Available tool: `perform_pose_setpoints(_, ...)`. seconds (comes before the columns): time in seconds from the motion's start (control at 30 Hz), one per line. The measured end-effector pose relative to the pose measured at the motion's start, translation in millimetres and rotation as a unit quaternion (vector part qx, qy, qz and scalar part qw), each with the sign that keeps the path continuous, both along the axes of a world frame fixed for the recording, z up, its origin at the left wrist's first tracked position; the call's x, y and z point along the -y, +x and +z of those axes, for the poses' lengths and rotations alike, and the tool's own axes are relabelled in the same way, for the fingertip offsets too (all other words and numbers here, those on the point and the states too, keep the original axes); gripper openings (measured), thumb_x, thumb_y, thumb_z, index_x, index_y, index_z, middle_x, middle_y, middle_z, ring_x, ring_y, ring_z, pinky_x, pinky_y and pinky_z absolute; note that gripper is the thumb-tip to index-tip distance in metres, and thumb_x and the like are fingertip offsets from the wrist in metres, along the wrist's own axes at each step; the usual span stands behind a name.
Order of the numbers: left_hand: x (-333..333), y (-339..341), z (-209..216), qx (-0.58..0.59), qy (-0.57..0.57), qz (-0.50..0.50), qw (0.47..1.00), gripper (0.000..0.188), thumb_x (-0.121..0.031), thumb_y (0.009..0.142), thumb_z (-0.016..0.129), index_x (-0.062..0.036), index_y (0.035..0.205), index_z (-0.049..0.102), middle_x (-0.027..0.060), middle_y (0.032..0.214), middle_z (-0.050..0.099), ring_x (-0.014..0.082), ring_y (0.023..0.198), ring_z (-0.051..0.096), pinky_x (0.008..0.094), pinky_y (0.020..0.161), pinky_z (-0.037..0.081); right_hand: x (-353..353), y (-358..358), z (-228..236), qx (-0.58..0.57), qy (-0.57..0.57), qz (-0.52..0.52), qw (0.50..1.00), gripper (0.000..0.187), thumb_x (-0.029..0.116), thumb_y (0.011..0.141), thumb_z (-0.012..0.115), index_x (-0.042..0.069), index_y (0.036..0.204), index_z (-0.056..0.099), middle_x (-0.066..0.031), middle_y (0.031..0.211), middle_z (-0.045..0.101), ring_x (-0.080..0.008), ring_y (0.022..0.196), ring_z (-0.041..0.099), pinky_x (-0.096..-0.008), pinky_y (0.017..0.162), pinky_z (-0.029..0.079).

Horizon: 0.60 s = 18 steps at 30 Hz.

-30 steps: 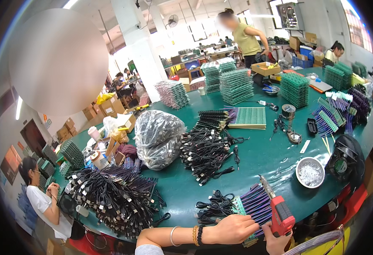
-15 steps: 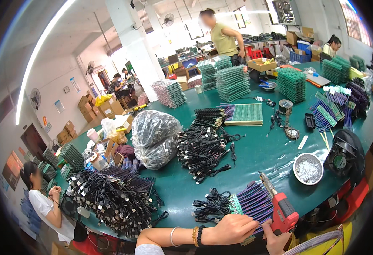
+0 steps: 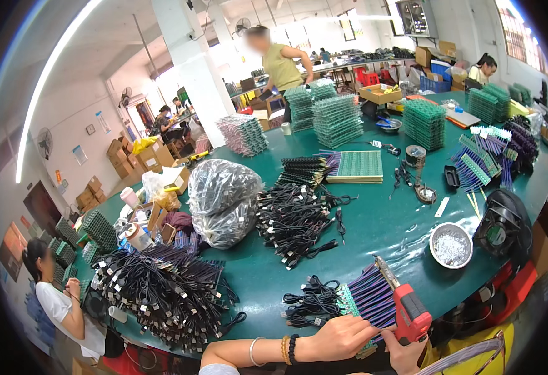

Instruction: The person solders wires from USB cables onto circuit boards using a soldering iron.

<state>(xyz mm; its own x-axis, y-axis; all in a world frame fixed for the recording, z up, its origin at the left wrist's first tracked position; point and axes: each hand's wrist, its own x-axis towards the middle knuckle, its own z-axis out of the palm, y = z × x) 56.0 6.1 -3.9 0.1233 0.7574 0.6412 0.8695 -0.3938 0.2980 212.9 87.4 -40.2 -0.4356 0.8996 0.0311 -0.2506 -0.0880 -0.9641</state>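
Observation:
My right hand (image 3: 405,355) is wrapped round the grip of a red and black gun-shaped tool (image 3: 413,315), whose long metal nose points up and away over the table. Just left of it, my left hand (image 3: 343,337) is closed, fingertips pinched together; what lies between them is hidden. Both hands are at the table's near edge, almost meeting. Beyond them lies a row of purple and dark wires (image 3: 374,299), beside a green circuit-board strip (image 3: 348,301). Bundled black cables (image 3: 311,301) extend left from that strip.
A white bowl of small silvery pieces (image 3: 451,245) stands right, near a black fan-like device (image 3: 502,228). Heaps of black cables (image 3: 161,290) and a plastic-wrapped bundle (image 3: 224,203) sit left. Stacked green boards (image 3: 338,119) stand farther back. A person (image 3: 281,65) stands beyond the table.
The gun-shaped tool has shifted slightly left, toward my left hand, which stays nearly in place. The standing person beyond the table has moved left.

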Motion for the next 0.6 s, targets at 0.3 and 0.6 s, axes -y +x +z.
perform_pose_setpoints(0.3,-1.2,6.2,-5.1,0.010,-0.016,0.000,1.000,0.017,-0.009,0.082,0.068,-0.0061,0.080,0.051,0.0064,0.071,0.051,0.0232,0.059,0.056,0.0344,0.053,0.045,5.1,0.0,1.6,0.026,-0.006,-0.015,1.000,0.022,0.006,0.078,0.082,0.004,0.091,0.065,-0.0023,0.075,0.065,-0.0104,0.056,0.057,-0.0268,0.052,0.046)
perform_pose_setpoints(0.6,0.2,4.9,-11.5,0.075,0.011,0.007,0.997,0.018,-0.006,0.080,0.069,-0.0029,0.092,0.055,0.0081,0.076,0.053,0.0246,0.065,0.058,0.0347,0.058,0.048,5.6,0.4,-5.2,0.043,0.016,-0.011,0.999,0.019,0.007,0.078,0.082,0.005,0.087,0.066,-0.0018,0.075,0.065,-0.0103,0.058,0.059,-0.0260,0.053,0.046)
